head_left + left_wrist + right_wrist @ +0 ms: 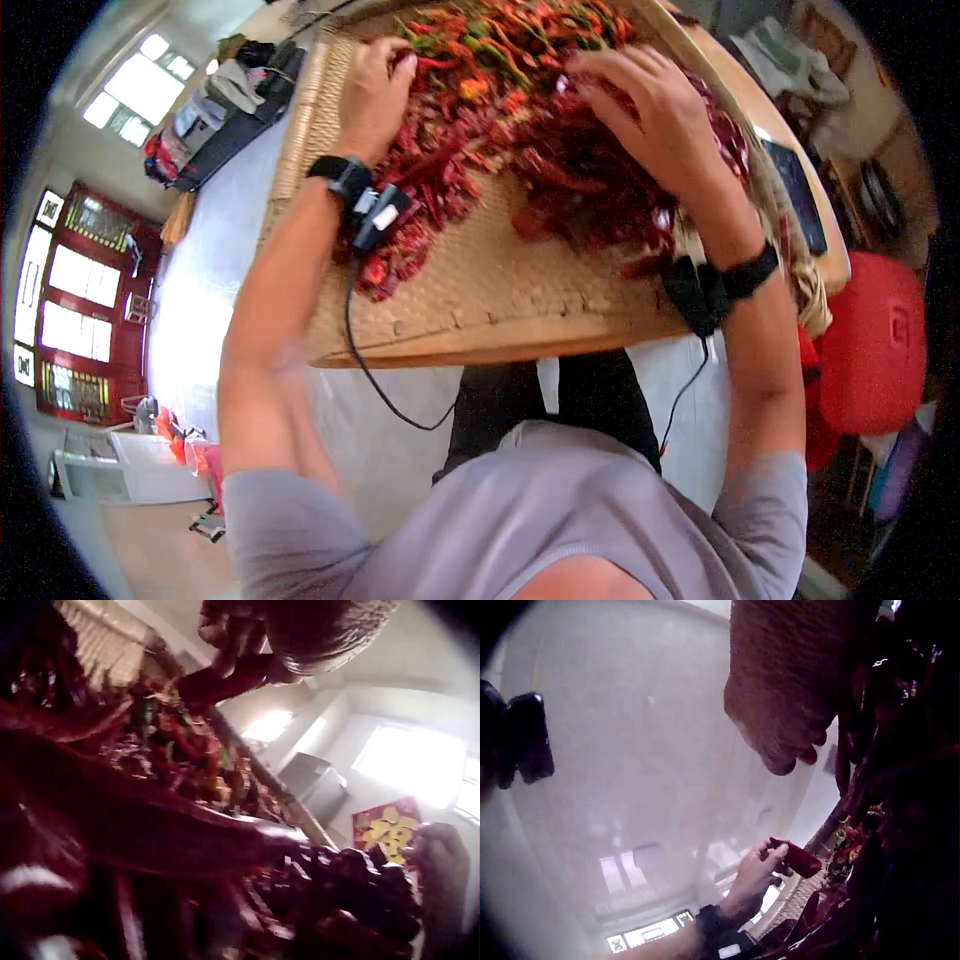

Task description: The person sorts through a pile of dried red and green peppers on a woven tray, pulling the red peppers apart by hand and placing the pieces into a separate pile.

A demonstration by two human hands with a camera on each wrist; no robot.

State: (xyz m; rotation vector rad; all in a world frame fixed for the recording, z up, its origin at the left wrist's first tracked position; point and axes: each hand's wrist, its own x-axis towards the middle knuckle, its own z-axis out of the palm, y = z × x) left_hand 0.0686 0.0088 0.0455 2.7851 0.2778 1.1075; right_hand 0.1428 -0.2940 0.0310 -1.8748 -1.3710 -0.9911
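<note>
A woven bamboo tray [490,265] holds several heaps of chili peppers. My left hand [378,105] is at the tray's left side, above dried red chilies [425,195]. In the right wrist view its thumb and fingers pinch a red chili pepper [804,860], which also shows as a dark red length [225,684] in the left wrist view. Over the heap of long, glossy dark red chilies [590,185] hovers my right hand [660,115], its fingers loosely bent and thumb apart. No chili shows between its fingertips. Orange, red and green chilies [500,40] lie at the far end.
Black camera straps circle both wrists, with a cable [365,370] hanging from the left one. The tray's near rim [500,345] sits just before the body. A dark tablet-like slab [795,195] lies on a wooden surface at right, beside a red plastic chair [875,340].
</note>
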